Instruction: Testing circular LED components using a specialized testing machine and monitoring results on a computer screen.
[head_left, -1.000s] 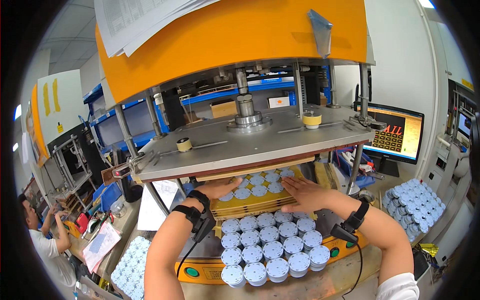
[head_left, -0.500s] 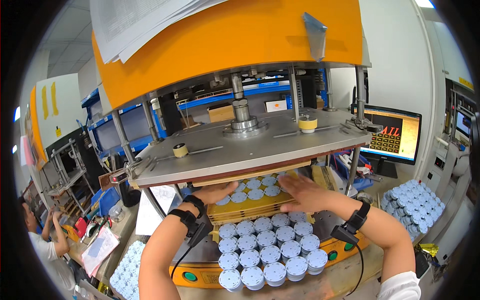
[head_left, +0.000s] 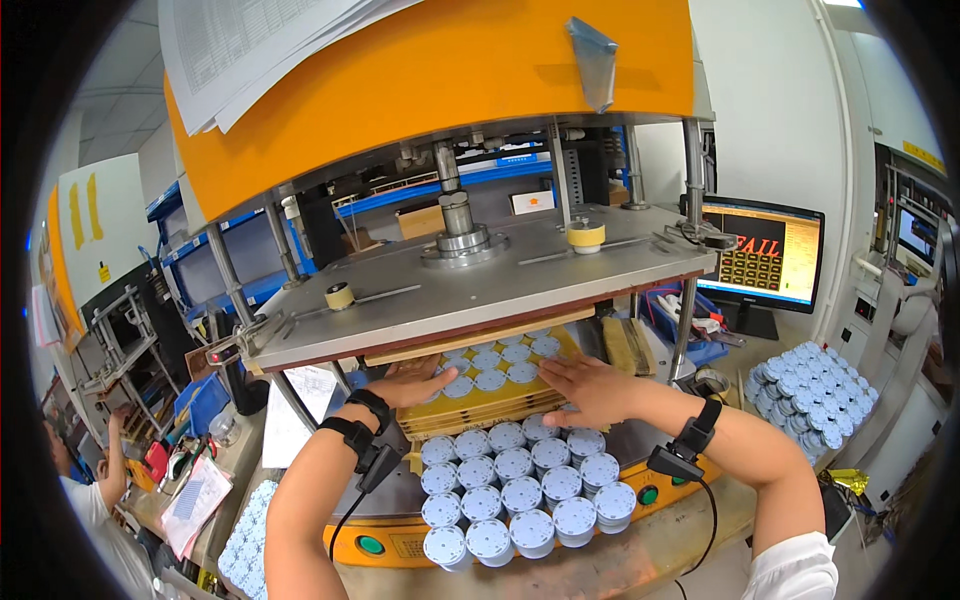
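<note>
Round pale-blue discs with small holes (head_left: pixel 490 380) lie in rows on a yellow fixture board (head_left: pixel 470 410) beneath the raised plate of a press (head_left: pixel 480 285). My left hand (head_left: pixel 412 384) rests flat at the left edge of these discs, fingers stretched out. At the right edge lies my right hand (head_left: pixel 592 390), its fingers spread and the fingertips beside the outer discs. Neither hand grips anything. In front of the board stand several short stacks of similar discs (head_left: pixel 520 493) in rows. Black bands with small cabled devices circle both my wrists.
Metal posts (head_left: pixel 686 330) flank the press. Green buttons (head_left: pixel 371 545) sit on its orange front. More disc stacks stand at the right (head_left: pixel 815 395) and lower left (head_left: pixel 245 545). A monitor (head_left: pixel 760 255) stands behind on the right. Another person (head_left: pixel 95 510) works at the far left.
The whole view has shifted slightly. My left hand's fingers lie flatter along the discs' left edge. My right hand has drawn slightly nearer, uncovering discs at the right. The other person's hand has risen.
</note>
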